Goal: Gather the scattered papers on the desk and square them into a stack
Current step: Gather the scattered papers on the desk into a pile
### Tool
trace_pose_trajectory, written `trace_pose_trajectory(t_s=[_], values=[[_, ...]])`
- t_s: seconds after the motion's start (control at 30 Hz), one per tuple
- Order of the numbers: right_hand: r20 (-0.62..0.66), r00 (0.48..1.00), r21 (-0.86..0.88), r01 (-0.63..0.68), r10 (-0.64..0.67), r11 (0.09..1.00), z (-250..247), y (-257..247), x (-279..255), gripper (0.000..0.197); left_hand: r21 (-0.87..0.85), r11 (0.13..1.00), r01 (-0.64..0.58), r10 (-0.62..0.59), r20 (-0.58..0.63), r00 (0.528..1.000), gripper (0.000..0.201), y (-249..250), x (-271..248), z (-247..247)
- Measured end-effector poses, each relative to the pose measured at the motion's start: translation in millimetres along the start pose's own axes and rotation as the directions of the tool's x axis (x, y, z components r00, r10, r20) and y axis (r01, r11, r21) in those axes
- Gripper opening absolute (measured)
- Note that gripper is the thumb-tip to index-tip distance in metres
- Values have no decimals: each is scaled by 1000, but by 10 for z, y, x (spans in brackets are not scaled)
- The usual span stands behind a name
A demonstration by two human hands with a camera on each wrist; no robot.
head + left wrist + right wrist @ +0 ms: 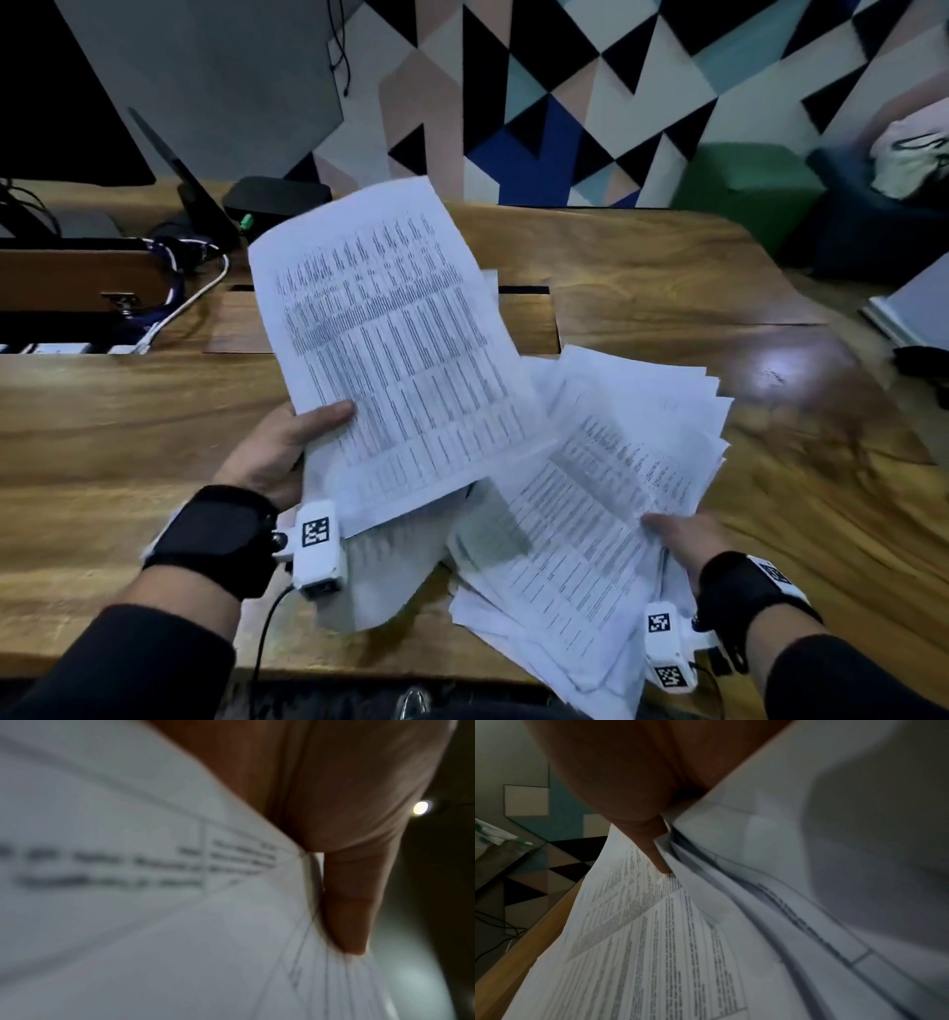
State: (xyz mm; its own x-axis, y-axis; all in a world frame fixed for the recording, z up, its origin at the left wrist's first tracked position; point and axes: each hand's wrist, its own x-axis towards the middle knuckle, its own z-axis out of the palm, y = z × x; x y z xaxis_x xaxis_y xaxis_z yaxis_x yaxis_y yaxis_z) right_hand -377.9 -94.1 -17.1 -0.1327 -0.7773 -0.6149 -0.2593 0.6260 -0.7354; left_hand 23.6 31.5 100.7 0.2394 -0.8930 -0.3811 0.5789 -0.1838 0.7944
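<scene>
My left hand holds a bundle of white printed sheets raised above the wooden desk, thumb on top and fingers hidden beneath. The left wrist view shows the thumb pressed on the sheets. My right hand grips a second, fanned bundle of printed papers by its near right edge, thumb on top. That bundle slopes down over the desk's front edge. In the right wrist view a finger lies between the fanned papers. The left bundle overlaps the right one in the middle.
At the back left stand a dark monitor, a black box, cables and a brown case. A cable slot cuts the desk behind the papers. A green seat and a light folder lie right.
</scene>
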Motion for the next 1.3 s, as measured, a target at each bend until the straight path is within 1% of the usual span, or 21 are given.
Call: trace_pose_trajectory(t_s=[0.07,0.17,0.27,0.33,0.37,0.4,0.43,0.47,0.5,0.53,0.6,0.67,0.73,0.8,0.93,1.0,1.07,1.13,1.17,1.23,1.3], values=[[29,1000,-24,-13,13,1000,37,-10,-13,19,-139,990,2,-2,-2,1000,44,-49,9,148],[15,1000,-98,-15,16,995,67,-45,-22,20,-375,927,-5,49,107,993,60,-43,-10,298],[-6,1000,-121,2,-3,993,76,-4,65,38,-486,874,-11,141,231,963,57,35,-30,408],[23,1000,-164,-3,7,987,75,-53,18,55,-475,873,110,113,417,902,47,28,-6,567],[29,999,-208,-7,13,978,71,-92,-36,47,-444,882,160,93,495,864,47,-17,14,647],[26,1000,-241,-6,13,970,77,-126,-87,30,-372,911,176,24,477,879,46,-89,46,720],[17,1000,-239,-19,24,971,72,-125,-77,19,-287,935,207,-85,387,918,42,-197,107,758],[-4,1000,-218,-24,24,976,65,-115,-52,17,-134,974,181,-147,232,962,40,-323,181,768],[-8,1000,-190,-22,21,981,69,-97,-18,22,28,986,161,-163,99,982,37,-462,247,755],[-5,1000,-166,-2,1,986,78,-89,-4,21,166,969,181,-187,21,982,34,-600,300,723],[19,1000,-166,25,-22,986,89,-69,17,13,405,876,261,-243,-96,965,33,-860,390,640],[42,999,-167,23,-16,986,87,-74,30,22,556,755,347,-280,-205,938,36,-1073,437,586],[55,998,-144,-2,10,990,84,-91,29,32,687,630,362,-221,-288,932,34,-1204,481,553],[62,996,-195,-55,68,979,74,-112,-17,36,773,535,341,-148,-311,939,43,-1298,531,526],[96,993,-104,-61,71,993,37,-121,-38,36,838,467,283,-55,-292,955,49,-1434,552,520],[145,987,-25,-62,65,998,36,-86,-56,35,917,314,244,23,-265,964,51,-1487,534,538],[222,973,56,-77,63,995,64,-47,-81,35,971,109,213,86,-222,971,62,-1564,528,534],[262,961,23,-102,92,995,104,-15,-94,53,980,8,201,85,-201,976,72,-1636,513,552],[269,957,0,-113,108,994,128,6,-87,57,982,-12,189,82,-187,979,75,-1658,506,563],[253,961,-14,-114,114,993,172,-5,-119,42,986,-4,169,72,-168,983,79,-1665,494,571],[218,969,-36,-113,118,993,205,-36,-162,30,981,82,175,61,-181,982,81,-1634,498,526]])
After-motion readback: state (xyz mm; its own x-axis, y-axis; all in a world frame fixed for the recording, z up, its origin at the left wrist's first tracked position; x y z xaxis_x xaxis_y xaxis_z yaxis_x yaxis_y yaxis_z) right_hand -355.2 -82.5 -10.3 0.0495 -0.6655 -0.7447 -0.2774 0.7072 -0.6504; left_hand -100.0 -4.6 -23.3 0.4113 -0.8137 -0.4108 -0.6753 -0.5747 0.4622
